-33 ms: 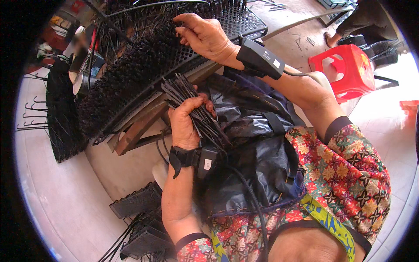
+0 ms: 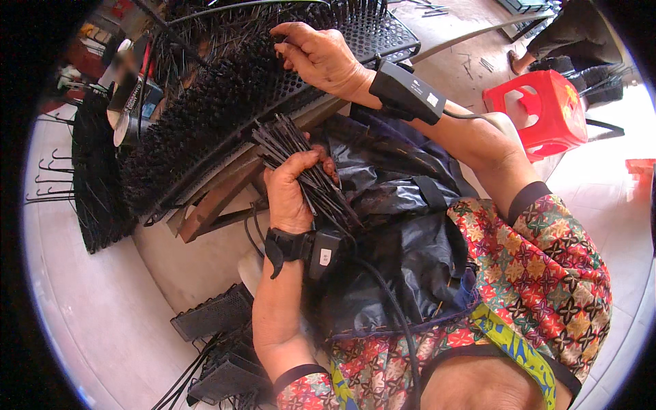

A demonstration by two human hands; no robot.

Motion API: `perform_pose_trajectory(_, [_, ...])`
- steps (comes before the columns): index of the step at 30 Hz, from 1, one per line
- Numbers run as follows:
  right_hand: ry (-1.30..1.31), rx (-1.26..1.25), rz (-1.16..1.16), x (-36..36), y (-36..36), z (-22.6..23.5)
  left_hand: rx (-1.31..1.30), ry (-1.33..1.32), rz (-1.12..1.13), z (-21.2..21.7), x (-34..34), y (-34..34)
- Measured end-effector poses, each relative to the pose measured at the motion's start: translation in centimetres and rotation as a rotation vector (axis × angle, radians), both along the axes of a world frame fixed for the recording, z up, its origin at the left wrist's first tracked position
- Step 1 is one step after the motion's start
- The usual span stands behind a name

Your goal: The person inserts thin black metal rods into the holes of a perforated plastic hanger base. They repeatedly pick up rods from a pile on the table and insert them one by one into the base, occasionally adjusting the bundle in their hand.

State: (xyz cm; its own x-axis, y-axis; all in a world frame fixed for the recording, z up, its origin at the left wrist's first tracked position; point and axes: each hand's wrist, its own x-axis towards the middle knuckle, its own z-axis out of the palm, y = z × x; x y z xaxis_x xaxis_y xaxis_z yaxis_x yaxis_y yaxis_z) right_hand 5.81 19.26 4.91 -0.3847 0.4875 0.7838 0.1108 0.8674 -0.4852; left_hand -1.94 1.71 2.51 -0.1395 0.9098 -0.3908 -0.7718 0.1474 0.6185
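My left hand [image 2: 292, 195] grips a thick bundle of thin black rods [image 2: 290, 143], held upright over my lap. My right hand [image 2: 318, 58] reaches up to a black perforated board [image 2: 372, 34]. Its fingertips pinch a single rod at the edge of the dense field of upright rods [image 2: 205, 109] standing in the board. A black device is strapped to each wrist, with a cable running down from it. A crumpled black plastic sheet [image 2: 403, 225] covers my lap under both arms.
The board rests tilted on a wooden frame [image 2: 215, 201]. A second black rod-filled panel [image 2: 96, 198] lies at the left. Black perforated trays [image 2: 215, 314] sit on the floor at lower left. A red plastic stool [image 2: 540, 109] and another person's leg [image 2: 553, 34] are at upper right.
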Motion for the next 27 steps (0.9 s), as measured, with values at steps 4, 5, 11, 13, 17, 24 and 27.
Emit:
perform_pose_trajectory(4, [-0.278,0.305,-0.137,-0.5,0.1,0.2,0.032,-0.015,-0.027,-0.3,-0.2,-0.1])
perform_pose_trajectory(5, [-0.399,0.343,-0.191,-0.6,0.1,0.4,0.032,-0.031,-0.029,-0.4,-0.2,-0.1])
perform_pose_trajectory(11, [-0.752,0.317,-0.071,-0.9,0.1,2.8,0.073,-0.068,-0.08,-0.9,-0.2,0.1])
perform_pose_trajectory(13, [-0.745,0.354,-0.019,-1.1,0.0,3.3,0.097,-0.085,-0.105,-0.9,-0.1,0.1])
perform_pose_trajectory(17, [-0.495,0.137,-0.023,-0.3,-0.7,3.3,0.121,-0.077,-0.119,-0.6,-0.1,0.1])
perform_pose_trajectory(24, [-0.337,-1.04,0.447,4.0,-4.3,1.3,0.172,-0.01,-0.199,0.2,0.9,0.0])
perform_pose_trajectory(27, [-0.335,-1.07,0.332,4.3,-4.2,1.1,0.164,0.068,-0.185,0.5,1.5,-0.3])
